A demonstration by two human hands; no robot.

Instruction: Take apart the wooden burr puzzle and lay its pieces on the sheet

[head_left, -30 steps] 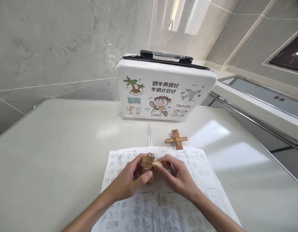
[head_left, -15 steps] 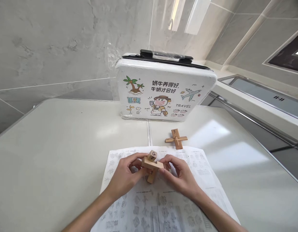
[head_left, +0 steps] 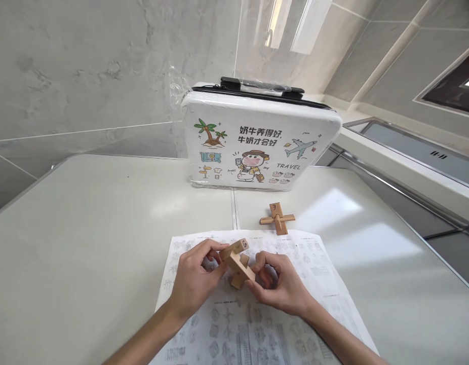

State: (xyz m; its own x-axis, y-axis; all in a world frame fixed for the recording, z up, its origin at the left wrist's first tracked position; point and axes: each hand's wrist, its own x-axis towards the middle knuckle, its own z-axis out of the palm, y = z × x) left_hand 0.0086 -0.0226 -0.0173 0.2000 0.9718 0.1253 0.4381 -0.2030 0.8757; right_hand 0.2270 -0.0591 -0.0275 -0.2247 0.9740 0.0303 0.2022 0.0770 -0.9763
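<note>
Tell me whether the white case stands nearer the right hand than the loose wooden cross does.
No: the cross lies between the right hand and the case.

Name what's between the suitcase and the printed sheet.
Head view: a cross-shaped wooden piece on the white tabletop, its near end at the far edge of the printed sheet.

Bright, diffuse light — glare patches on worktop [head_left: 337,203] near 4 o'clock, wall [head_left: 283,56] reflections at 1 o'clock; sheet [head_left: 234,314] print soft at 6 o'clock.

"TRAVEL", Chinese on case [head_left: 262,142], seemingly "G" on block [head_left: 239,247]
</note>
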